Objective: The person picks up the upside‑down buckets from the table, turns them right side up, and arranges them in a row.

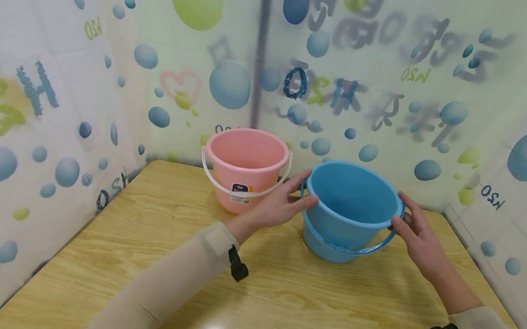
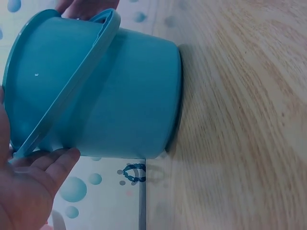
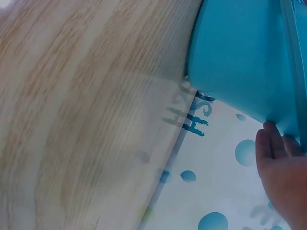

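A blue bucket [image 1: 342, 228] stands on the wooden table, its base right at the tabletop in the left wrist view. Its blue handle [image 2: 72, 93] hangs down across the near side. My left hand [image 1: 280, 205] grips the left of the rim, with the thumb at the rim and the fingers along the outer wall. On the opposite side my right hand [image 1: 420, 243] holds the rim in the same way, and its fingertips touch the wall in the right wrist view. The bucket's inside shows nothing in it.
Left of the blue bucket, a pink bucket [image 1: 247, 176] with a white handle [image 1: 210, 173] and a label stands toward the table's back edge, partly behind my left hand. Printed curtains [image 1: 378, 90] surround the wooden table [image 1: 299, 313] at the back and both sides.
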Demonstrator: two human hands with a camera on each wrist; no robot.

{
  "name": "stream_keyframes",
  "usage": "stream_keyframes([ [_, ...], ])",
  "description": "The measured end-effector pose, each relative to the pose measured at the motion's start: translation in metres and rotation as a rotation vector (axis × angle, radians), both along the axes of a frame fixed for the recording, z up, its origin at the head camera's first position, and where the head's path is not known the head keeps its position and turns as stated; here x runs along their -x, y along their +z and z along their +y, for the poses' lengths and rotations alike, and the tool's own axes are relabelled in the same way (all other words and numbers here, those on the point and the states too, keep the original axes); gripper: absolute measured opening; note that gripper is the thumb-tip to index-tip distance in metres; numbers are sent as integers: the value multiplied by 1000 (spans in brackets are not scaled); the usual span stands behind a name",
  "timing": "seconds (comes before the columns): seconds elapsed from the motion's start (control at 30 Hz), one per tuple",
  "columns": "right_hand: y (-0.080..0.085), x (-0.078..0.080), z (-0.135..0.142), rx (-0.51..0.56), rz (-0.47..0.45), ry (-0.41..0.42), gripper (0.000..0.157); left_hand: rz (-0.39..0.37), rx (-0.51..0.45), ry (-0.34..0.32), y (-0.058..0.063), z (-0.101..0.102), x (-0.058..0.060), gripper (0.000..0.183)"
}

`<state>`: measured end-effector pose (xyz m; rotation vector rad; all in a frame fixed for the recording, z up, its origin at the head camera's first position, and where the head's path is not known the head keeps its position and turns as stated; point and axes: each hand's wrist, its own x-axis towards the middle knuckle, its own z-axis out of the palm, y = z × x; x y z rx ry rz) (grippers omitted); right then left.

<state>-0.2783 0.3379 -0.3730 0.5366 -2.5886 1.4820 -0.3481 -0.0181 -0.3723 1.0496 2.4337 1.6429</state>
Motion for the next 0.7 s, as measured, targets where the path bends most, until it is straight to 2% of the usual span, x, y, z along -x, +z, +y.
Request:
stream_keyframes([
  [0.1,0,2,-2,12,-13,-23,59,-3,-8,26,-1,2,-1,78],
  [0.4,0,10,-6,84,-27,-4,61,-58,16,126,-3,7,-1,77],
  [0.7,-1,25,-5,77,-28,-32,63,-99,32,179,-5,14,11,80],
])
